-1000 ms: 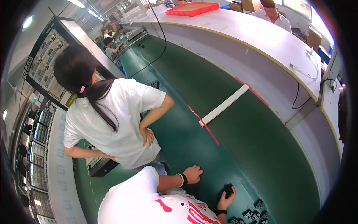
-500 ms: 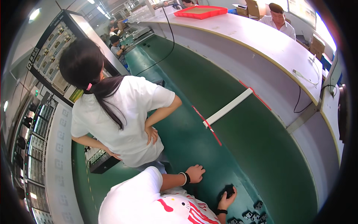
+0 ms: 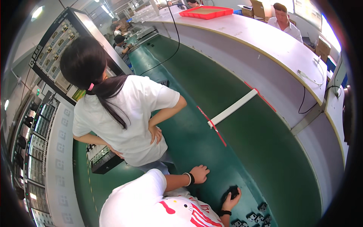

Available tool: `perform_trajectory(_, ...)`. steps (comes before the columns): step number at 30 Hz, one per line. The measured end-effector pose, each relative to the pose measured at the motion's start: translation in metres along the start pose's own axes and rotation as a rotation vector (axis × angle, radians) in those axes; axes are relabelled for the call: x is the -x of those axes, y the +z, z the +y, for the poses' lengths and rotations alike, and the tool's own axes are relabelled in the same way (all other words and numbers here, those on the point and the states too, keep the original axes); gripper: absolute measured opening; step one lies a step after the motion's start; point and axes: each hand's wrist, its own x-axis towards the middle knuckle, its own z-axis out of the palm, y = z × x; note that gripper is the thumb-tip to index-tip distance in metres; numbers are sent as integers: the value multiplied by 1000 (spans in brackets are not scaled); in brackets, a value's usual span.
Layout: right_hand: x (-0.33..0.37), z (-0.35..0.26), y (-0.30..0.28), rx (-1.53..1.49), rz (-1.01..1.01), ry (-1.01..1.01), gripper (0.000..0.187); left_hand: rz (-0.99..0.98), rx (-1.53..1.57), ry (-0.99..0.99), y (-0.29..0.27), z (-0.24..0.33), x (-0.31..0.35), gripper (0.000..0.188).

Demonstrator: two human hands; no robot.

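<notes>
My left hand [image 3: 199, 174], with a black and a white band at the wrist, rests on the green work surface [image 3: 223, 166]. Its fingers are curled in, and nothing shows in them. Farther right, my right hand [image 3: 231, 200], banded in black, is closed around a dark black part [image 3: 231, 192]; the fingers hide much of it, and its exact kind is unclear. Just below that hand lie several small black parts with silvery pieces [image 3: 258, 218]. Another such part [image 3: 262, 206] sits slightly apart from them.
Close on my left stands a person in a white shirt [image 3: 124, 117], hands on hips. A white bar [image 3: 232, 108] crosses the dark green strip between red tapes. Beyond runs a pale raised shelf [image 3: 261, 41] with a red tray [image 3: 206, 12]. A black cable [image 3: 177, 34] hangs over the bench.
The whole view has shifted very slightly. Both my hands keep their places, and the right one still holds the black part.
</notes>
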Motion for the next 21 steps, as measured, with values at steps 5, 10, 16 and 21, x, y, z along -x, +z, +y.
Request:
perform_trajectory(5, 1, -4, -1, 45, -2, -38, 47, -81, -8, -35, 1, -1, 0, 23)
perform_trajectory(10, 0, -3, -1, 46, -7, -9, 47, -73, -5, -29, 4, -2, 1, 22)
perform_trajectory(16, 0, -6, 1, -1, 5, 17, 47, -57, -10, -24, 7, -4, 1, 23)
perform_trajectory(21, 1, -13, 2, 35, 17, -7, 47, -45, -16, -30, 7, -3, 2, 23)
